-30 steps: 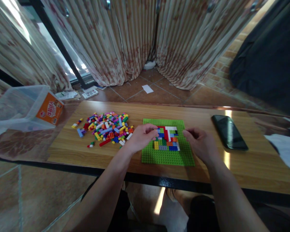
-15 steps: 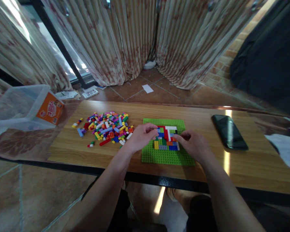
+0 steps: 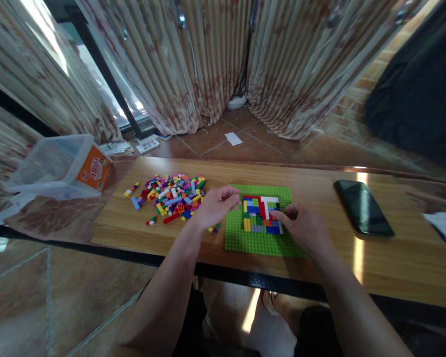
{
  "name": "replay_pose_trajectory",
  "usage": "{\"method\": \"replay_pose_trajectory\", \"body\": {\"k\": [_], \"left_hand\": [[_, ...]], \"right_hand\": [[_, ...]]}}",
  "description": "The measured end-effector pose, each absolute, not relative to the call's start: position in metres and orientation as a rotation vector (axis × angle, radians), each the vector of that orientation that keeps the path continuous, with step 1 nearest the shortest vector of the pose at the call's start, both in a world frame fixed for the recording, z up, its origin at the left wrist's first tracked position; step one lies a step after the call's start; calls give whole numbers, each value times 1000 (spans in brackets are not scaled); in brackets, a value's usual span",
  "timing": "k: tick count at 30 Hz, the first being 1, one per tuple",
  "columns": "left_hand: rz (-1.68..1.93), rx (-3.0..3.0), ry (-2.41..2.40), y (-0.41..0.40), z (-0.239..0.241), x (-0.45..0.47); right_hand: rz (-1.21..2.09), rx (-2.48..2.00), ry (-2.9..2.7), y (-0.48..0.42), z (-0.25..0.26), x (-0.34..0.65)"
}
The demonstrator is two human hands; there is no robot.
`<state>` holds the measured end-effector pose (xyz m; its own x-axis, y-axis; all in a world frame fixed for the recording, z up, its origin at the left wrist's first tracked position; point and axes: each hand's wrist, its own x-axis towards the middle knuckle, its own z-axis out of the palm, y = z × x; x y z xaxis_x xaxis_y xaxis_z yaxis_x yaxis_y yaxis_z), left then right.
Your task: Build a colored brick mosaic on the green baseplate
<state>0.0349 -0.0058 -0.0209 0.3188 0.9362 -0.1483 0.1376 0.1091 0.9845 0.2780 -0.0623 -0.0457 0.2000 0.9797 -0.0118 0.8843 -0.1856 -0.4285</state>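
Observation:
A green baseplate (image 3: 260, 243) lies on the wooden table and carries a patch of coloured bricks (image 3: 262, 214) in red, white, blue, yellow and grey. My right hand (image 3: 303, 228) rests on the plate's right side, its fingertips pinched against the right edge of the brick patch; what they pinch is too small to name. My left hand (image 3: 215, 204) sits at the plate's left edge with curled fingers, the fingertips touching the plate near the patch's top left. A pile of loose coloured bricks (image 3: 171, 194) lies left of that hand.
A black phone (image 3: 363, 213) lies on the table to the right. A clear plastic tub with an orange label (image 3: 63, 166) lies tipped at the table's left end. White paper (image 3: 444, 229) shows at the far right. Curtains hang behind the table.
My right hand has moved left onto the brick patch and lowered its fingertips to it. My left hand has stayed at the plate's left edge. The view has shifted slightly.

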Motion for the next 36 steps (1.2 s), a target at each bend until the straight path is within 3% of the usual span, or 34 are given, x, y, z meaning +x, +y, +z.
{"method": "replay_pose_trajectory", "body": {"k": [5,13,36], "left_hand": [[920,1591,1237,6,-6,-13],[537,2016,1348,5,-9,-31],[255,2218,1682,7,-10,-25]], "right_hand": [[432,-2174,-1758,-62,-45,278],[473,-2110,-1758,-59,-51,286],[504,-2136,-1782,-58,-45,285]]}}
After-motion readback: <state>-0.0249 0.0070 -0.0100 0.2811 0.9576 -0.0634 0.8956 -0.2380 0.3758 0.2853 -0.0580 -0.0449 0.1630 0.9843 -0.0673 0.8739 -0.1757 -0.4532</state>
